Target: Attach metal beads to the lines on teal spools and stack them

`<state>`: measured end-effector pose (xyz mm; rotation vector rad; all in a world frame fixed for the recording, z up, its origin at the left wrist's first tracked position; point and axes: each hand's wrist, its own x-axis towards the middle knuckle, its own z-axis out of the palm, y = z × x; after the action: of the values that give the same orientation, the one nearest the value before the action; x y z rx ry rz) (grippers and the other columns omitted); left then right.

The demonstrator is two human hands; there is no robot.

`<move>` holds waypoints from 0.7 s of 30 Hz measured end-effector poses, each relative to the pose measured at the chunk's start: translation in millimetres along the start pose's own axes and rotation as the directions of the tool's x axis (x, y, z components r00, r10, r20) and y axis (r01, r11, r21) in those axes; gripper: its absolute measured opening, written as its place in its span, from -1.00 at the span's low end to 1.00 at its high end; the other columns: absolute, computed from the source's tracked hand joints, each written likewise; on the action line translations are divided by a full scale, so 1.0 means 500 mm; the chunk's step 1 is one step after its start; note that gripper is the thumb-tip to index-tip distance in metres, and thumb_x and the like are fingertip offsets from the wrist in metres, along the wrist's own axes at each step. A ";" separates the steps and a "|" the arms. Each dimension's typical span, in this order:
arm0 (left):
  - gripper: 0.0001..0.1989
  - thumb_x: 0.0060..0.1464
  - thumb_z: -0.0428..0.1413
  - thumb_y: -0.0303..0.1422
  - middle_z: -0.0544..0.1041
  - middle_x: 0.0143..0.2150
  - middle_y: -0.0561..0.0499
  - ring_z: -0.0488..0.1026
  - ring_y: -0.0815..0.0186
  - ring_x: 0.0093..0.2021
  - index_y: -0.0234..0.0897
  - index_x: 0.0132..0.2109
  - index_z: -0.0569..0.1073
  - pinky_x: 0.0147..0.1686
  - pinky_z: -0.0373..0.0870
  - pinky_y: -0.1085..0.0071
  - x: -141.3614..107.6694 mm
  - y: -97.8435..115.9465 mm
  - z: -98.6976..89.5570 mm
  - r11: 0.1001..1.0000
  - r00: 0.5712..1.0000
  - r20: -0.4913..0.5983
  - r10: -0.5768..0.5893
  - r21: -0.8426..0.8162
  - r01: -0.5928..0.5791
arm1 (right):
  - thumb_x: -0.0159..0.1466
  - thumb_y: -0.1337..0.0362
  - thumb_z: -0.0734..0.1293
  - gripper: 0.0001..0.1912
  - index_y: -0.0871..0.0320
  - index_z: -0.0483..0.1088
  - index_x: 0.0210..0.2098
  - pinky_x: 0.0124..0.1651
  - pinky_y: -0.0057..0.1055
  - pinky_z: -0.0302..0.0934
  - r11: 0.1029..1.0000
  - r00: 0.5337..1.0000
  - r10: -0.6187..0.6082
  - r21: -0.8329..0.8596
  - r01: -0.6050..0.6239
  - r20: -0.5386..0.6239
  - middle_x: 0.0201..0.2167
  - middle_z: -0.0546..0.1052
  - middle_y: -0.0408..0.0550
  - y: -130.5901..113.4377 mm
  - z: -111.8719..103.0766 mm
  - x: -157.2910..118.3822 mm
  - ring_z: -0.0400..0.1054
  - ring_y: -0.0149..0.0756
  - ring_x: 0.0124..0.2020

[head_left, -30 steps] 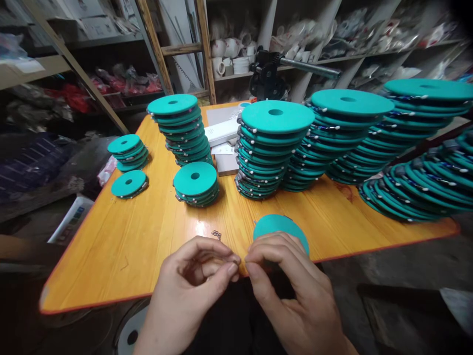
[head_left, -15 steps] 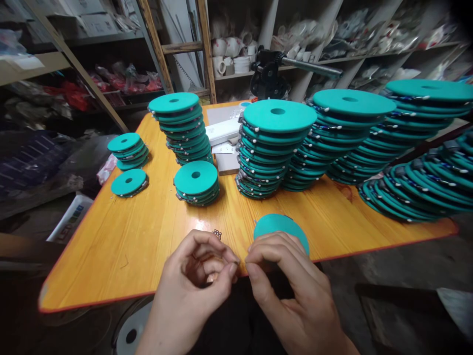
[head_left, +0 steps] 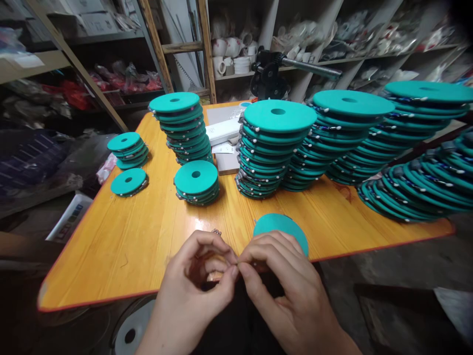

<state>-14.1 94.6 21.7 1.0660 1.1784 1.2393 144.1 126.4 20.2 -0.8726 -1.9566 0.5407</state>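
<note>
My left hand [head_left: 201, 283] and my right hand [head_left: 284, 286] meet at the fingertips above the table's near edge. Each pinches thumb against forefinger; what lies between the tips is too small to make out. A coppery glint shows inside the curl of the left fingers. Just beyond the left knuckles, a little heap of small dark metal pieces [head_left: 217, 232] lies on the tabletop, mostly covered by that hand. Behind the right hand, a flat green foam disc [head_left: 279, 225] rests on the wood, partly hidden by the fingers.
Stacks of green foam spools, among them a tall one [head_left: 279, 118], a left one [head_left: 175, 106] and a low one [head_left: 195, 180], stand on the wooden table [head_left: 96, 256]. A black machine with a lever [head_left: 269, 74] is behind. Shelves with white ware line the back.
My right hand has moved left, so its fingertips now touch or nearly touch those of my left hand. The stacks and the flat disc stay where they were.
</note>
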 end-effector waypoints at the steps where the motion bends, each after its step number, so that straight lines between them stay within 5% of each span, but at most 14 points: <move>1: -0.84 0.15 0.18 -0.50 0.47 -0.28 0.14 0.47 0.54 -0.36 -0.18 -0.21 0.36 -0.32 0.44 0.66 0.000 0.001 0.000 1.000 1.000 -0.004 0.005 0.001 -0.005 | 0.28 0.48 0.27 -0.89 0.18 0.33 -0.35 -0.21 -0.34 0.11 1.000 1.000 -0.002 0.008 0.001 0.008 -0.41 0.44 -0.16 0.000 -0.001 0.001 0.29 -0.37 -0.32; 6: -0.83 0.17 0.17 -0.48 0.47 -0.32 0.16 0.47 0.53 -0.40 -0.19 -0.21 0.31 -0.37 0.47 0.61 0.004 0.009 0.002 0.996 1.000 0.007 0.012 -0.090 -0.011 | 0.26 0.45 0.37 -0.76 0.14 0.41 -0.08 -0.12 -0.37 0.20 0.994 0.996 -0.092 0.052 0.093 -0.015 -0.23 0.52 -0.15 0.003 -0.004 0.005 0.39 -0.41 -0.21; 11: -0.78 0.18 0.16 -0.49 0.51 -0.34 0.16 0.46 0.51 -0.46 -0.21 -0.25 0.22 -0.40 0.45 0.58 0.002 0.012 0.001 0.996 0.999 -0.024 0.036 -0.082 -0.038 | 0.23 0.53 0.33 -0.85 0.18 0.44 -0.27 -0.15 -0.42 0.29 0.994 0.993 -0.076 0.071 0.083 -0.096 -0.29 0.53 -0.12 0.000 -0.005 0.002 0.43 -0.43 -0.21; 16: -0.77 0.18 0.17 -0.48 0.51 -0.36 0.16 0.46 0.49 -0.46 -0.22 -0.26 0.21 -0.40 0.45 0.57 -0.003 0.017 0.002 0.998 0.999 -0.043 0.029 -0.056 -0.031 | 0.21 0.48 0.32 -0.74 0.23 0.42 -0.09 -0.03 -0.37 0.36 0.997 0.993 -0.069 0.031 0.072 -0.090 -0.14 0.54 -0.01 -0.003 -0.014 -0.002 0.43 -0.33 -0.07; 21: -0.80 0.17 0.17 -0.47 0.50 -0.35 0.12 0.46 0.47 -0.45 -0.21 -0.25 0.24 -0.40 0.45 0.55 -0.006 0.030 0.007 0.999 1.000 -0.011 0.018 -0.028 -0.018 | 0.20 0.50 0.37 -0.83 0.16 0.49 -0.25 -0.19 -0.41 0.37 0.993 0.991 -0.064 0.090 0.075 -0.119 -0.28 0.52 -0.07 -0.004 -0.015 0.002 0.44 -0.38 -0.23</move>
<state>-12.1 92.7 37.4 1.0525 1.1590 1.2734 149.7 126.2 25.8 -0.7565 -1.8339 0.5259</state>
